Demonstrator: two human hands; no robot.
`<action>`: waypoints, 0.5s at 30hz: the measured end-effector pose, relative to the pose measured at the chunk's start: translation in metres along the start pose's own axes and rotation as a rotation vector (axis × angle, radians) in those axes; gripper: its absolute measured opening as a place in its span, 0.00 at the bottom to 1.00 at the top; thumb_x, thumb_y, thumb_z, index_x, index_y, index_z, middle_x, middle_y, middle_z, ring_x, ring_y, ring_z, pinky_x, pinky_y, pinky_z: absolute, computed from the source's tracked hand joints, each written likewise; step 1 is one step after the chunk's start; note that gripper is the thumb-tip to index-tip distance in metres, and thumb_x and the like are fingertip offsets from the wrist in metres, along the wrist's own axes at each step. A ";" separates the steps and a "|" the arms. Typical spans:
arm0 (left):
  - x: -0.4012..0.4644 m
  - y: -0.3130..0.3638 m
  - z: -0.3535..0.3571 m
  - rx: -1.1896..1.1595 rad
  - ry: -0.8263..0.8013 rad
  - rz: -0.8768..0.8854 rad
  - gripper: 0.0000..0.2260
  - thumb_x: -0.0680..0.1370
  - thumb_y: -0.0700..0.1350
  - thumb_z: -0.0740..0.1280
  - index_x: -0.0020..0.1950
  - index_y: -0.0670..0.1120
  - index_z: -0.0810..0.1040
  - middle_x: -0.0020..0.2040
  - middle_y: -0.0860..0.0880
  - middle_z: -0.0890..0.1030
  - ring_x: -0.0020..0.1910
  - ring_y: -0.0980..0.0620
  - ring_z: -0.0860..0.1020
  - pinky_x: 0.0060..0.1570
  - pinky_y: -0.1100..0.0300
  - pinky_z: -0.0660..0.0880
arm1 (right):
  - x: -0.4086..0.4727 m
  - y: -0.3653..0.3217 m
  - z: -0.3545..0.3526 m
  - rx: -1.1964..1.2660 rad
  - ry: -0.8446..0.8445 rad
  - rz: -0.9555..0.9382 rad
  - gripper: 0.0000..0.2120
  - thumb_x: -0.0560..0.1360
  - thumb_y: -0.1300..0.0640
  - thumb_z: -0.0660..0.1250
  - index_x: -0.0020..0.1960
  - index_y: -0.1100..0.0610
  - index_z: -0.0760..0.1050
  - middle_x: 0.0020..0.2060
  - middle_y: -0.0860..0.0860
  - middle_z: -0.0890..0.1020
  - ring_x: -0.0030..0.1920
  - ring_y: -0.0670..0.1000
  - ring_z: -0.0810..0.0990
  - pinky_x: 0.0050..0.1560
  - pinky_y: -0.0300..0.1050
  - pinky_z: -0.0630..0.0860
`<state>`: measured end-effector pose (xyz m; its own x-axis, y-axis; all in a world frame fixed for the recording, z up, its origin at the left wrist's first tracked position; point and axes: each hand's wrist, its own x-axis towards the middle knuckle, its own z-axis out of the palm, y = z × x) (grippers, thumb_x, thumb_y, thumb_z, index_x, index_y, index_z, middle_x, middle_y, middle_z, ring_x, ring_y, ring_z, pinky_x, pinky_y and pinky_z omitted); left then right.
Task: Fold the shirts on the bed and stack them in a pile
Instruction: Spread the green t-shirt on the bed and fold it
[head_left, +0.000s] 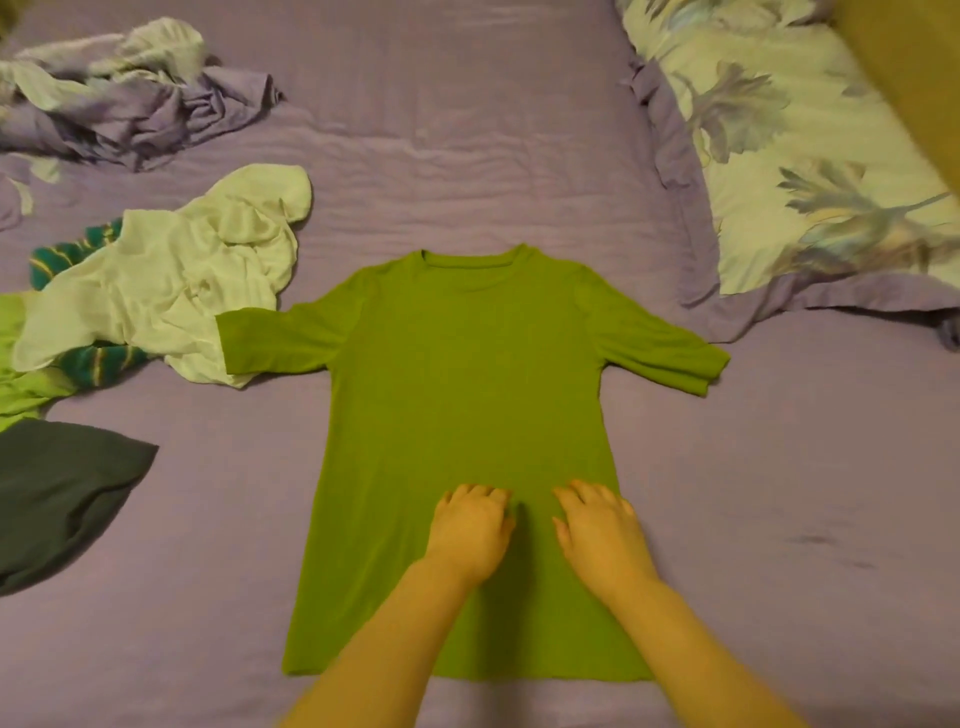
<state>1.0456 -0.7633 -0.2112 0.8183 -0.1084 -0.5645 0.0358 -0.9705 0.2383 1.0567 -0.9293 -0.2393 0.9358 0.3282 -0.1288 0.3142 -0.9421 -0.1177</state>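
A green T-shirt (467, 395) lies flat in the middle of the purple bed (779, 493). The left hand (470, 530) and right hand (602, 530) rest flat on it toward 6 o'clock, side by side, fingers loose, gripping nothing. A crumpled white shirt (171, 291) lies at 9 o'clock.

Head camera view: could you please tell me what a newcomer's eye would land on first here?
A green shirt lies spread flat in the middle of the purple bed, sleeves out. The left hand and right hand rest side by side on its lower half. Unfolded clothes are heaped at the left; a flowered pillow sits at the upper right.
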 end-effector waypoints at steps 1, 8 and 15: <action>0.009 -0.003 -0.008 0.005 -0.007 0.008 0.19 0.81 0.52 0.55 0.72 0.49 0.66 0.69 0.46 0.70 0.69 0.45 0.65 0.65 0.53 0.63 | 0.010 0.002 -0.001 -0.006 0.000 0.003 0.22 0.51 0.51 0.83 0.43 0.53 0.82 0.40 0.52 0.84 0.38 0.53 0.83 0.31 0.46 0.78; 0.073 -0.016 -0.055 0.080 -0.051 0.051 0.19 0.81 0.53 0.56 0.69 0.48 0.68 0.67 0.46 0.72 0.68 0.44 0.66 0.64 0.52 0.65 | 0.075 0.020 -0.014 0.003 -0.002 0.048 0.20 0.54 0.53 0.82 0.44 0.55 0.82 0.39 0.53 0.84 0.37 0.56 0.82 0.32 0.48 0.78; 0.139 0.019 -0.089 0.062 -0.018 0.137 0.22 0.80 0.56 0.56 0.73 0.51 0.63 0.74 0.47 0.63 0.73 0.45 0.58 0.69 0.49 0.60 | 0.131 0.095 -0.025 -0.041 0.028 0.149 0.12 0.61 0.53 0.75 0.43 0.56 0.82 0.39 0.55 0.83 0.37 0.58 0.82 0.31 0.48 0.78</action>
<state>1.2111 -0.7779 -0.2152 0.8027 -0.2444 -0.5440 -0.1117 -0.9576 0.2655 1.2136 -0.9774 -0.2423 0.9764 0.1831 -0.1142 0.1773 -0.9824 -0.0587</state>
